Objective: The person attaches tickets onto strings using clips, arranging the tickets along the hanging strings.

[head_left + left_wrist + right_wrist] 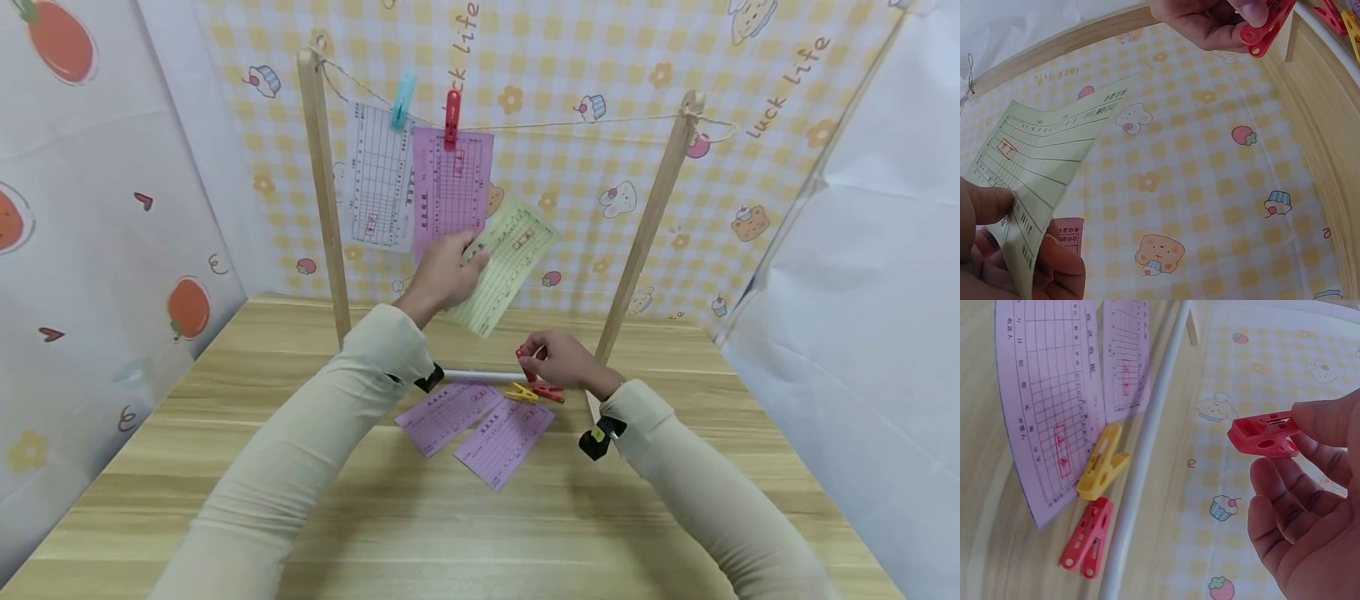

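Note:
My left hand (pixel 447 271) pinches a pale green receipt slip (pixel 504 265) by its edge, in front of the hanging papers. Thumb and fingers of my right hand (pixel 561 358) hold a red clothespin (pixel 1265 433), low over the table by the right post. On the string (pixel 570 124) hang a white slip (pixel 378 179) under a light blue clothespin (pixel 402 100) and a pink slip (pixel 453 183) under a red one. The lower part of the pink slip is partly hidden behind my left hand.
Two pink slips (pixel 501 442) lie on the wooden table. A yellow clothespin (pixel 1102 464) and another red clothespin (pixel 1088 539) lie beside them, near a white bar (pixel 1147 447). Wooden posts (pixel 324 192) stand left and right, before a checkered cloth (pixel 585 50).

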Demonstrator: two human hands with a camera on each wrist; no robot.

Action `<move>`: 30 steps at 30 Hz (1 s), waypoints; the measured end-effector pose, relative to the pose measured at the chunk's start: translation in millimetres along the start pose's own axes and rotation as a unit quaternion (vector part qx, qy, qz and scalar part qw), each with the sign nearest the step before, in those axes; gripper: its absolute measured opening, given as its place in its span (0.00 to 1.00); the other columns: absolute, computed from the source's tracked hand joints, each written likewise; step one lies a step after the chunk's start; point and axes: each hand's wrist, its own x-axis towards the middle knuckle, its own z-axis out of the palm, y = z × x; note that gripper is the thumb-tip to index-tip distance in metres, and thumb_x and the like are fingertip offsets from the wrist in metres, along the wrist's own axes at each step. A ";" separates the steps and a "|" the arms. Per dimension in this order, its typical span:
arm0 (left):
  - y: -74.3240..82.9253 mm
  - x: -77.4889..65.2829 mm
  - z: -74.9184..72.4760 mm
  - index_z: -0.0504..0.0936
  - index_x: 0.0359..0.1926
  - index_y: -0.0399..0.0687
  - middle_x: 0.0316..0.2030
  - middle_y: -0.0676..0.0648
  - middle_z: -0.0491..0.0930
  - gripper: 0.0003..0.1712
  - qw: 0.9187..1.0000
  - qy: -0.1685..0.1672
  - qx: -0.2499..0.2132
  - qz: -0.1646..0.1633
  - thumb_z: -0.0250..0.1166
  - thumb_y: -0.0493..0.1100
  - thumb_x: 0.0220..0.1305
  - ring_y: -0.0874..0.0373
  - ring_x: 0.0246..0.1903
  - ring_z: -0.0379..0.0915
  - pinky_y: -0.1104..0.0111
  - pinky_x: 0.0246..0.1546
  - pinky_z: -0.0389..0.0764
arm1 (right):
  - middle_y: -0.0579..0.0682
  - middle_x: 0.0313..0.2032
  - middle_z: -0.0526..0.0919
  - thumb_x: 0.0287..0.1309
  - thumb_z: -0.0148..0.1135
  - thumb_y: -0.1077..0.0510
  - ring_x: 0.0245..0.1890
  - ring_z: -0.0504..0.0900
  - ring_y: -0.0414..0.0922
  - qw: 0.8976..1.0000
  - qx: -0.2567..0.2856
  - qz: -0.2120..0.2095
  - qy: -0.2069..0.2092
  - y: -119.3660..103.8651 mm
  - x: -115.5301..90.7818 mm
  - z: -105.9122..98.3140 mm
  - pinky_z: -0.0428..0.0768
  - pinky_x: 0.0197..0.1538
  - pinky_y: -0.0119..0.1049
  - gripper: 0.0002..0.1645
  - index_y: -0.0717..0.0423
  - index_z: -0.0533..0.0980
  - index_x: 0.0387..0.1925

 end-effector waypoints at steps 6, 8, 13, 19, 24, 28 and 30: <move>0.9 3.0 -0.1 0.76 0.55 0.43 0.42 0.43 0.80 0.16 1.000 0.021 -0.010 0.006 0.53 0.46 0.74 0.52 0.34 0.77 0.63 0.34 0.79 | 0.46 0.27 0.80 0.64 0.60 0.59 0.25 0.77 0.40 1.000 0.000 0.012 -0.003 -1.8 3.0 -5.6 0.74 0.27 0.34 0.06 0.57 0.78 0.32; 1.7 3.6 -0.1 0.76 0.54 0.43 0.43 0.43 0.80 0.16 0.999 0.029 -0.011 0.010 0.53 0.46 0.74 0.53 0.35 0.77 0.63 0.35 0.78 | 0.46 0.26 0.80 0.63 0.61 0.58 0.25 0.77 0.40 1.000 -0.002 0.011 0.000 -1.5 4.0 -7.2 0.75 0.28 0.35 0.06 0.57 0.77 0.31; 5.4 5.5 1.3 0.75 0.58 0.44 0.44 0.44 0.81 0.18 0.999 0.037 -0.027 0.010 0.53 0.47 0.74 0.54 0.35 0.77 0.63 0.36 0.79 | 0.47 0.24 0.80 0.63 0.61 0.59 0.25 0.77 0.41 1.000 0.007 0.004 0.007 -3.0 4.0 -13.5 0.75 0.29 0.36 0.07 0.58 0.76 0.30; 10.3 8.6 2.3 0.74 0.58 0.45 0.43 0.45 0.81 0.18 0.998 0.043 -0.045 0.006 0.53 0.48 0.74 0.56 0.35 0.78 0.66 0.34 0.80 | 0.49 0.25 0.81 0.64 0.61 0.60 0.26 0.79 0.42 1.000 0.016 -0.009 0.017 -3.8 4.9 -21.0 0.76 0.31 0.37 0.07 0.59 0.76 0.30; 13.5 10.7 2.5 0.75 0.55 0.45 0.43 0.45 0.82 0.16 0.997 0.051 -0.056 0.002 0.52 0.48 0.74 0.56 0.36 0.79 0.67 0.35 0.80 | 0.47 0.27 0.81 0.63 0.62 0.58 0.30 0.81 0.43 0.999 0.006 0.000 0.032 -7.2 7.1 -27.7 0.76 0.32 0.37 0.07 0.56 0.77 0.29; 15.2 12.3 2.7 0.75 0.52 0.44 0.39 0.45 0.81 0.15 0.996 0.064 -0.063 0.009 0.52 0.48 0.74 0.55 0.33 0.79 0.65 0.32 0.80 | 0.48 0.27 0.81 0.63 0.62 0.58 0.30 0.81 0.45 0.999 0.000 -0.004 0.046 -9.4 8.4 -33.4 0.75 0.31 0.37 0.08 0.56 0.78 0.29; 15.9 12.3 2.8 0.75 0.51 0.44 0.38 0.45 0.81 0.14 0.995 0.072 -0.066 0.015 0.52 0.48 0.74 0.54 0.33 0.78 0.65 0.32 0.79 | 0.49 0.28 0.82 0.63 0.62 0.57 0.31 0.81 0.46 0.999 -0.001 -0.006 0.053 -10.4 8.3 -36.3 0.74 0.30 0.37 0.08 0.56 0.78 0.29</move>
